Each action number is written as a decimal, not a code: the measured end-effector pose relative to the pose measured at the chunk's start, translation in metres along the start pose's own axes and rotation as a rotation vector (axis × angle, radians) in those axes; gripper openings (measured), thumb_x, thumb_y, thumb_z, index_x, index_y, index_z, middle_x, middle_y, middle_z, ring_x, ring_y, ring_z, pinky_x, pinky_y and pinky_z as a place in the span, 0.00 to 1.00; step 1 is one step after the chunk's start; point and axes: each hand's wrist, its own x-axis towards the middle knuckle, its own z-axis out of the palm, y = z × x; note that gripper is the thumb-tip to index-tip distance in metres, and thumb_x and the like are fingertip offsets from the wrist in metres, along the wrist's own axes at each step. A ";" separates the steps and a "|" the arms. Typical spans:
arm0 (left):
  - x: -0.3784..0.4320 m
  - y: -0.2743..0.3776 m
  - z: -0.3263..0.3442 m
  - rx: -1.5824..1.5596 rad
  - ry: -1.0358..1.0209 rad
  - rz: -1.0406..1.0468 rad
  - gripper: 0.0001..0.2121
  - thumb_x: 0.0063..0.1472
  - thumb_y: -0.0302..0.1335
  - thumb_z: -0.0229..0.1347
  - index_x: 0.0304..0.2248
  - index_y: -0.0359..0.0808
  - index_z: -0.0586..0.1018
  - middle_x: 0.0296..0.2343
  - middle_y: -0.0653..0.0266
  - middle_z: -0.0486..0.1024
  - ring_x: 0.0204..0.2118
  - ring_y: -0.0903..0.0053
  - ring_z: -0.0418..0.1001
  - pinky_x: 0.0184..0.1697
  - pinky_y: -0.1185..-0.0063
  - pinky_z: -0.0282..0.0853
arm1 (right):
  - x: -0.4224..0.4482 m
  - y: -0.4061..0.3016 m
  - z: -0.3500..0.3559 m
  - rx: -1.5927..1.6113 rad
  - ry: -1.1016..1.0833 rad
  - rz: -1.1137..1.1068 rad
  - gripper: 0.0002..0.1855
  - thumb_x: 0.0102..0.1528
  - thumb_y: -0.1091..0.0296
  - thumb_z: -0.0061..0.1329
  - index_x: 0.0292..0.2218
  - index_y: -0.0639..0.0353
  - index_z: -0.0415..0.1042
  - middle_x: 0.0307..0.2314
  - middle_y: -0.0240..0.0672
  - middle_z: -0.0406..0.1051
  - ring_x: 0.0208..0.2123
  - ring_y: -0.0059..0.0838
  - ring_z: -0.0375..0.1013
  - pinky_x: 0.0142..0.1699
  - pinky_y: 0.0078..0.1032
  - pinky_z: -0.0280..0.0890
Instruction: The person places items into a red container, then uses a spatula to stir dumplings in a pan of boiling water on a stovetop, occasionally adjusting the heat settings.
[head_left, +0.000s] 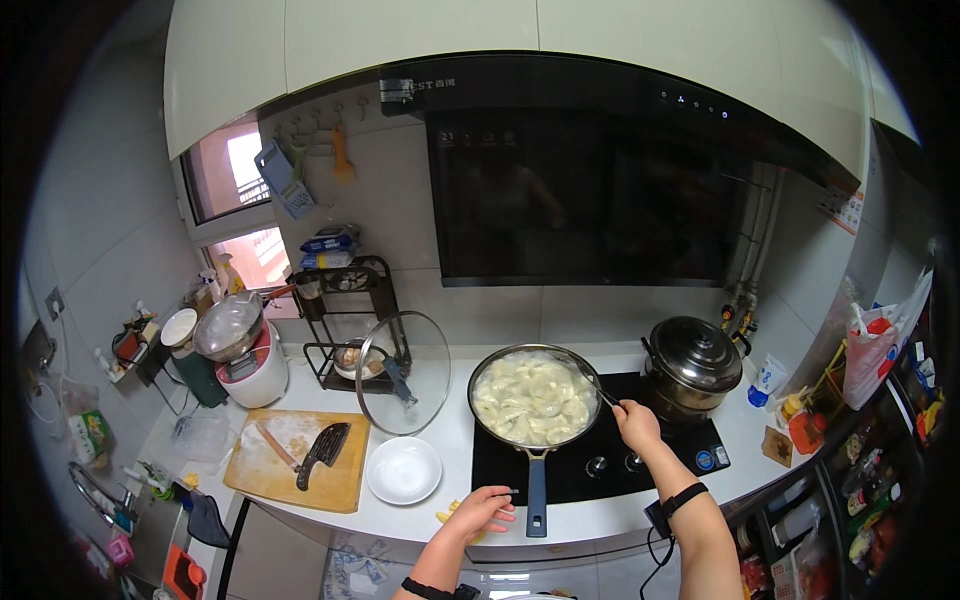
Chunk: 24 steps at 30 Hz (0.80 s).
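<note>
Dumplings (536, 397) crowd a deep frying pan (474, 416) on the black cooktop (499, 476), in whitish, bubbling liquid. The pan's blue handle (537, 495) points toward me. My right hand (637, 429) grips a dark-handled cooking utensil (598, 386) at the pan's right rim; its far end is hard to make out among the dumplings. Just left of the pan handle, my left hand (484, 514) hangs over the counter's front edge with fingers spread, holding nothing. A white plate (404, 470) lies left of it. Behind the plate stands a glass lid (403, 375), upright.
A lidded steel pot (694, 360) occupies the cooktop's back right. To the left, a cleaver (324, 454) and a rolling pin (276, 445) rest on a floured wooden board (349, 480). A black rack (352, 300) stands behind. The range hood (585, 195) overhangs the pan.
</note>
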 end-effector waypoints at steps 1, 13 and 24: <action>-0.001 0.000 -0.002 -0.010 0.007 0.000 0.22 0.59 0.29 0.48 0.52 0.31 0.61 0.35 0.58 0.70 0.35 0.72 0.74 0.32 0.76 0.74 | 0.000 0.002 0.001 -0.014 -0.013 0.014 0.18 0.54 0.56 0.43 0.39 0.62 0.72 0.31 0.49 0.72 0.36 0.47 0.71 0.42 0.36 0.65; -0.002 0.006 0.001 -0.024 0.024 -0.009 0.20 0.61 0.28 0.46 0.51 0.31 0.61 0.35 0.59 0.71 0.35 0.74 0.74 0.30 0.81 0.75 | 0.021 0.018 -0.035 -0.002 -0.433 0.198 0.26 0.57 0.54 0.33 0.21 0.67 0.72 0.18 0.47 0.71 0.19 0.43 0.70 0.30 0.38 0.65; 0.001 0.001 -0.001 -0.026 0.003 0.004 0.22 0.60 0.30 0.48 0.52 0.31 0.60 0.35 0.59 0.70 0.36 0.73 0.74 0.33 0.76 0.74 | 0.000 -0.009 -0.011 0.332 -0.579 0.408 0.23 0.58 0.54 0.33 0.24 0.63 0.70 0.11 0.30 0.64 0.09 0.23 0.58 0.15 0.23 0.54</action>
